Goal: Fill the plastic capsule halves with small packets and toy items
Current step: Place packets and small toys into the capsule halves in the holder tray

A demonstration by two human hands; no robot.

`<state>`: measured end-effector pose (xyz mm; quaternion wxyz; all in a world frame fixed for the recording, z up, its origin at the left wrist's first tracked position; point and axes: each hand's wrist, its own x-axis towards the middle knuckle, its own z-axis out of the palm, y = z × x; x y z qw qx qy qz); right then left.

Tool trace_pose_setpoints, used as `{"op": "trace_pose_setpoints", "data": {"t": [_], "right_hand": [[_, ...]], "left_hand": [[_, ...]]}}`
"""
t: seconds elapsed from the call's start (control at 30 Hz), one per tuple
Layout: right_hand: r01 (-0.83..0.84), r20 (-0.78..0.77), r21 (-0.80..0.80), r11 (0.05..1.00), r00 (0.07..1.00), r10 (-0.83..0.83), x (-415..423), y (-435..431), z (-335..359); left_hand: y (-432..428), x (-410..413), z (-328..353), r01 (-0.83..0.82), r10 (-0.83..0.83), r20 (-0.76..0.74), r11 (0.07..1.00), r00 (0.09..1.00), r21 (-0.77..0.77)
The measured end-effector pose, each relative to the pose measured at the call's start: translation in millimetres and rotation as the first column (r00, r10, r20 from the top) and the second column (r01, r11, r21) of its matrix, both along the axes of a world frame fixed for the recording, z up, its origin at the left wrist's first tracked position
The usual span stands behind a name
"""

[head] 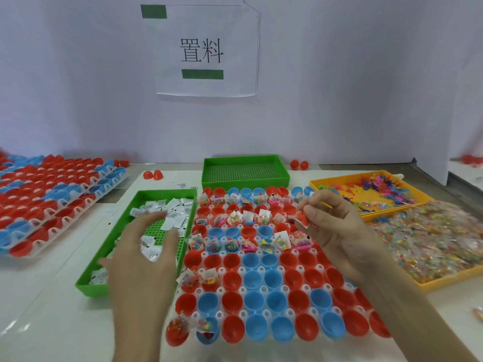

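Right hand (329, 223) pinches a small red plastic toy (302, 217) over the red-and-blue plastic capsule halves (252, 279), left hand (141, 259) spread empty; dropped loosely, it could bounce out.

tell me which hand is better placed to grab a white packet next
Left. The left hand hovers open over the green tray of white packets; the right hand is over the capsule tray, pinching a small red item.
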<state>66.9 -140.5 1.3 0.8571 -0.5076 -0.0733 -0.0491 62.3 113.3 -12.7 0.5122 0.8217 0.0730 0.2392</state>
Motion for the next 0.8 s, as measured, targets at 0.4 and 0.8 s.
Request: {"op": "trace_pose_setpoints", "data": {"t": [0.4, 0.8], "right_hand": [[0.047, 0.204, -0.234, 0.971, 0.979, 0.002, -1.7, 5.8, -5.1], [0.093, 0.380, -0.382, 0.920, 0.923, 0.064, -4.4, 8.5, -9.5]], "left_hand": [[-107.7, -36.1, 3.2, 0.476, -0.522, 0.086, 0.683, 0.849, -0.555], [-110.6, -30.1, -6.1, 0.328, -0.284, 0.173, 0.715, 0.943, -0.618]]}}
